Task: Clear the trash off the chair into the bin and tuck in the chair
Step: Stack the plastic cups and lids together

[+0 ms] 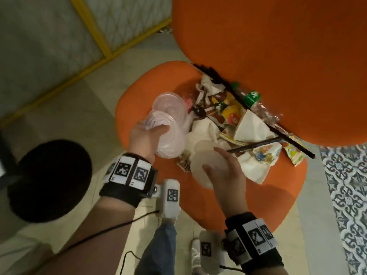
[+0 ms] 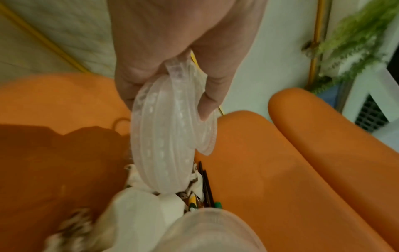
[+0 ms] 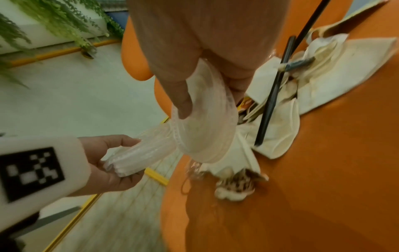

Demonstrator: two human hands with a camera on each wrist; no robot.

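Note:
An orange chair seat [image 1: 264,195] carries a heap of trash: white napkins [image 1: 252,128], printed wrappers [image 1: 230,110], black chopsticks [image 1: 256,146] and a green-labelled bottle [image 1: 252,97]. My left hand [image 1: 145,135] grips a stack of clear plastic lids [image 1: 168,124] [image 2: 168,136] [image 3: 138,153] above the seat's left side. My right hand [image 1: 220,169] holds another clear plastic lid [image 1: 206,165] [image 3: 205,122] between thumb and fingers, just right of the left hand. A round black bin [image 1: 47,179] stands on the floor to the left.
The chair's orange backrest [image 1: 278,46] rises behind the heap. A quilted panel with yellow frame [image 1: 95,36] lies at the upper left. Patterned floor tiles [image 1: 345,185] run along the right. My shoe and trouser leg [image 1: 160,249] are below the seat edge.

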